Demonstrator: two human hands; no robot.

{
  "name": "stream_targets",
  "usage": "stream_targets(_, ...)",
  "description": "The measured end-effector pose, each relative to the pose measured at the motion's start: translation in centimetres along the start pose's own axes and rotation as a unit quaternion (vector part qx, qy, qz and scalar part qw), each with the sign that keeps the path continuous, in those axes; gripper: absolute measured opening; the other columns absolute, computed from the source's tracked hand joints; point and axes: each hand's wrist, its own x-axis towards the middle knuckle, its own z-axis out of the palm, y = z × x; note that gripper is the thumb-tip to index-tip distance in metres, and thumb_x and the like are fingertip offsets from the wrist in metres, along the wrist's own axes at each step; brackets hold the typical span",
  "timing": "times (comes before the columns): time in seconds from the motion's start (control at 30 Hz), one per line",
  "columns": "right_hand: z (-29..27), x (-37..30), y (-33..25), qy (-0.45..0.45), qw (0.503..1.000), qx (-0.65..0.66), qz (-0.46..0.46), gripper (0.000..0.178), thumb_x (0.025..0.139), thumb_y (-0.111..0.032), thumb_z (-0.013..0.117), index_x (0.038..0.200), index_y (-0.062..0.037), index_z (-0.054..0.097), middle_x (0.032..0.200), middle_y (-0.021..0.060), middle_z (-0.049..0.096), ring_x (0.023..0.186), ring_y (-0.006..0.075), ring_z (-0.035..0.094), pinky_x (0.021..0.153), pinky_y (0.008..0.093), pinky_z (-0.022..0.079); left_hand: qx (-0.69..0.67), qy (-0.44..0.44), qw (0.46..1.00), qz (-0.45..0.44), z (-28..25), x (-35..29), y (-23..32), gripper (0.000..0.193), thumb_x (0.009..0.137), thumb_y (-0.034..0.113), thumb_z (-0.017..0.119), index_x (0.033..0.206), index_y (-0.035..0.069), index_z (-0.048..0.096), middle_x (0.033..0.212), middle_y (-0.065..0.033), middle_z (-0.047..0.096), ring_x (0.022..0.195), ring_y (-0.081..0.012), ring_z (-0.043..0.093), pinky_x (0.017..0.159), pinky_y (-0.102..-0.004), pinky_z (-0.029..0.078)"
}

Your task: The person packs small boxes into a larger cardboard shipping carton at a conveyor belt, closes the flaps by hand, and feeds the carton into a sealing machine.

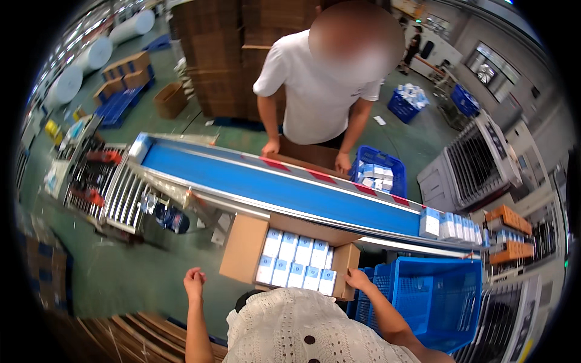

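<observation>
Right in front of me is an open cardboard box, packed with rows of small white-and-blue packs. My right hand grips the box's right edge by its short flap, with fingers bent over the cardboard. To the left of the box, my left hand is raised, apart from everything. Its fingers are curled in and nothing shows in them. Beyond the box runs a blue conveyor belt, with a row of similar packs standing at its right end.
Across the belt a person in a white shirt holds another cardboard box. A large blue crate stands by my right arm. Behind the belt is a blue basket of packs. A roller conveyor sits at the left.
</observation>
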Motion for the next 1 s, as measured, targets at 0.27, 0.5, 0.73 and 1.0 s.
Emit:
stream_targets(0.27,-2.7,-5.8,-4.6,0.156,0.976,0.147,0.021,0.028,0.074,-0.023,0.054,0.088,0.0015,0.056,0.081,0.0236,0.057,0.075,0.0371,0.056,0.065,0.0384,0.046,0.092,-0.460,0.882,0.048,12.8,1.1,10.4,0.020,0.086,0.008,0.040,0.098,0.003,0.055,0.076,-0.0066,0.060,0.059,-0.0109,0.056,0.056,-0.0229,0.048)
stream_targets(0.5,-0.6,-11.1,-5.6,0.236,0.938,0.251,0.046,0.024,0.073,-0.020,0.052,0.081,0.0019,0.055,0.074,0.0236,0.057,0.072,0.0388,0.055,0.062,0.0418,0.045,0.314,-0.596,0.736,-0.072,18.9,0.7,6.2,0.024,0.086,0.013,0.040,0.104,0.003,0.053,0.077,-0.0079,0.061,0.054,-0.0113,0.056,0.048,-0.0238,0.048)
stream_targets(0.73,-3.2,-15.7,-7.6,0.257,0.941,0.171,0.140,0.020,0.076,-0.016,0.053,0.071,0.0025,0.047,0.066,0.0196,0.054,0.062,0.0345,0.053,0.057,0.0385,0.042,0.205,-0.547,0.810,-0.047,18.1,2.2,1.9,0.023,0.086,0.016,0.041,0.098,0.000,0.053,0.075,-0.0139,0.061,0.048,-0.0175,0.058,0.038,-0.0257,0.044)
stream_targets(1.0,-10.4,-9.8,-2.8,0.362,0.922,0.109,0.083,0.024,0.077,-0.019,0.053,0.070,0.0024,0.046,0.076,0.0213,0.050,0.074,0.0377,0.050,0.065,0.0430,0.040,0.218,-0.562,0.793,-0.095,17.7,2.0,3.5,0.028,0.089,0.017,0.036,0.105,-0.001,0.049,0.078,-0.0154,0.060,0.050,-0.0174,0.059,0.038,-0.0222,0.045)
